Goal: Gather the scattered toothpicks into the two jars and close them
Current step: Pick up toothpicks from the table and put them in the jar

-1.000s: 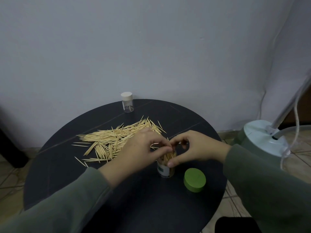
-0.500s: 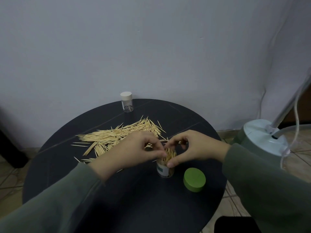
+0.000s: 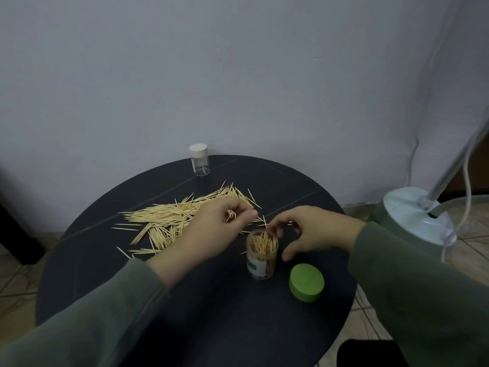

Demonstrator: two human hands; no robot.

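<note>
Left hand (image 3: 211,234) fingers pinch thin, light wooden toothpicks (image 3: 169,221); right hand (image 3: 312,234) fingers curl, grasping nothing, beside the open clear plastic jar (image 3: 262,256). Toothpicks judged brittle; pinch bundles mid-length.

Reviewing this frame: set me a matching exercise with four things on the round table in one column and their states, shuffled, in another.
Things:
1. clear open jar with a label
2. round green lid
3. small clear jar with a white cap
4. loose wooden toothpicks

States:
A. capped, at the table's far edge
B. scattered flat on the black round table
C. lying off its jar
D. upright, packed with toothpicks

Pairs: 1-D, 2-C, 3-A, 4-B
</note>
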